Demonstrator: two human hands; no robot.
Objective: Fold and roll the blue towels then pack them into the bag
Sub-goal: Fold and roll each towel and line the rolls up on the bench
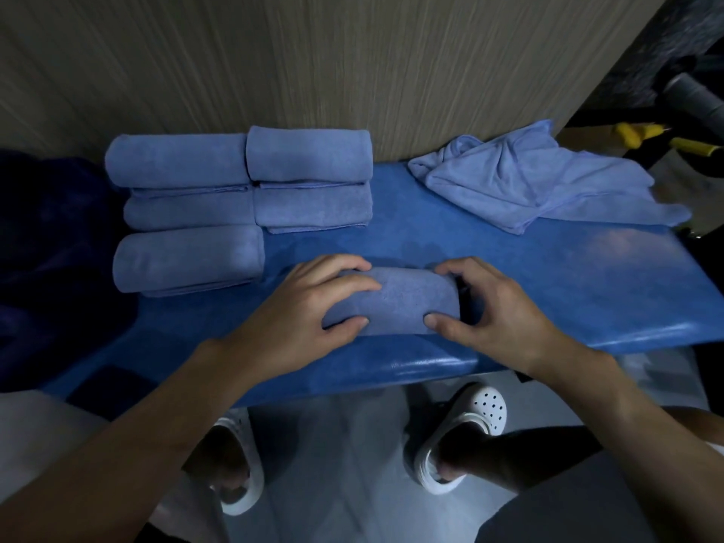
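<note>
A rolled blue towel (407,297) lies near the front edge of the blue padded bench (548,291). My left hand (309,311) grips its left end, fingers over the top and thumb at the front. My right hand (489,307) holds its right end, thumb on the front and fingers curled round the far side. Several rolled blue towels (243,197) lie in rows at the back left. A loose, crumpled blue towel (536,182) lies at the back right. A dark blue bag (51,244) sits at the far left.
A wood-grain wall (313,64) stands right behind the bench. Yellow-handled gear (666,143) sits beyond the bench's right end. Below the bench's front edge are my feet in white clogs (470,421) on a grey floor.
</note>
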